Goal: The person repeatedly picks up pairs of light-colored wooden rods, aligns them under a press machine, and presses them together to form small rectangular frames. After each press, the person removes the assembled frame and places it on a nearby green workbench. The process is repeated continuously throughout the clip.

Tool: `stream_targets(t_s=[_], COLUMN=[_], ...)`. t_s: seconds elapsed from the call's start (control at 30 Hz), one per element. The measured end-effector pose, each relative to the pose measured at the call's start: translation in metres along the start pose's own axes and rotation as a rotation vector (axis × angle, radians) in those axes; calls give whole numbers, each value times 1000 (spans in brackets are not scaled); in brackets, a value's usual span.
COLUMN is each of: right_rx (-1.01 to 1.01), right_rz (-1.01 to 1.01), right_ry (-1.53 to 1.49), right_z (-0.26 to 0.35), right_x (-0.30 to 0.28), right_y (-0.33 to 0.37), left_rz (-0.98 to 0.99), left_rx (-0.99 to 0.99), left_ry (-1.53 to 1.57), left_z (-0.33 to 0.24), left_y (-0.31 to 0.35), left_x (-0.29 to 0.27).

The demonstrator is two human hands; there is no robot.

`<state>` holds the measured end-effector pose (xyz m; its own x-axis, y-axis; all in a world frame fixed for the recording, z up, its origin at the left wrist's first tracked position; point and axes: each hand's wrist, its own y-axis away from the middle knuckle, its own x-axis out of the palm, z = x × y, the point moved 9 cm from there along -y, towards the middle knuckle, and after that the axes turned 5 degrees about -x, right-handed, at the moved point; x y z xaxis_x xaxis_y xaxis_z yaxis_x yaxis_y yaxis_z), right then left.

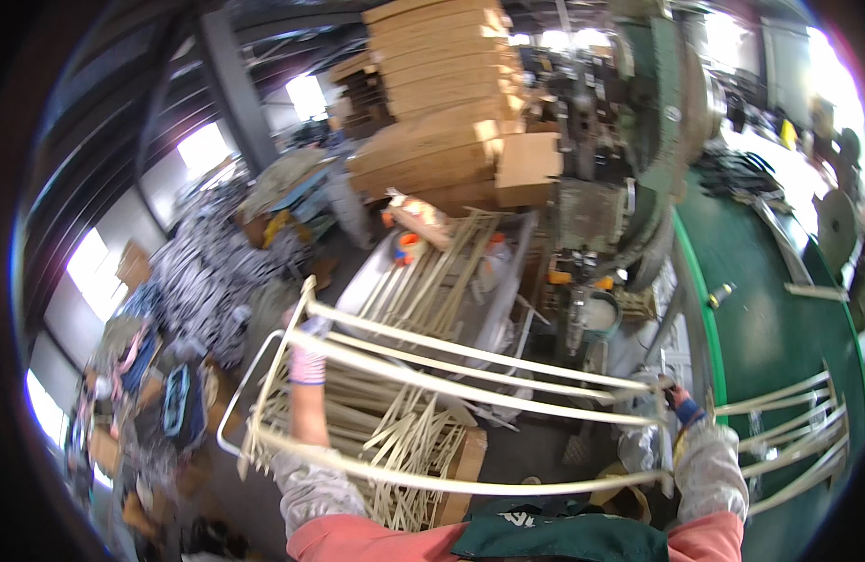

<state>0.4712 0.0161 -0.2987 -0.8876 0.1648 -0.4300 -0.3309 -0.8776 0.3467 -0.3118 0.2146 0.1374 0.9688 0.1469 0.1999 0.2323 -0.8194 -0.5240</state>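
A long cream-coloured tubular rack (470, 384), made of several parallel bars joined at the ends, stretches across in front of me. My left hand (313, 328), in a pale glove with a striped cuff, is closed on its left end by the upper bars. At the other end my right hand (678, 397), in a dark glove, grips the end piece; its fingers are partly hidden. A thin white bent tube (228, 426) sticks out past the rack's left end. Under the rack lies a pile of loose cream tubes (409, 440) in a cardboard box (465, 473).
A green-topped conveyor table (760, 347) runs along my right, with another cream rack (798, 445) on it. A green press machine (653, 140) stands ahead. Beyond the rack is a bin of cream bars (432, 281); flat cartons (442, 84) are stacked behind. Grey bundles (212, 262) heap at left.
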Motion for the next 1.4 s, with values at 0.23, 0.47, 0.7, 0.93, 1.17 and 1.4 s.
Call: stream_targets(t_s=[0.23,0.47,0.7,0.93,1.17,1.4], right_rx=[-595,-790,-702,-519,-568,-23], right_rz=[296,-151,-468,-159,-12,53], right_ry=[-1178,-1306,-784,-318,447,-182], right_z=[38,-3,167,293,329,252], right_x=[50,-117,-288,-128,5,47], right_y=[124,167,234,239,203,122], left_rz=[22,0,826,1731,1414,409], left_rx=[-190,-535,-597,-272,-787,-1113], left_ry=[193,343,-449,-835,207,354], left_z=[26,91,161,108,37,188], left_y=[84,151,343,416,366,293], left_x=[-39,3,127,195,344,370])
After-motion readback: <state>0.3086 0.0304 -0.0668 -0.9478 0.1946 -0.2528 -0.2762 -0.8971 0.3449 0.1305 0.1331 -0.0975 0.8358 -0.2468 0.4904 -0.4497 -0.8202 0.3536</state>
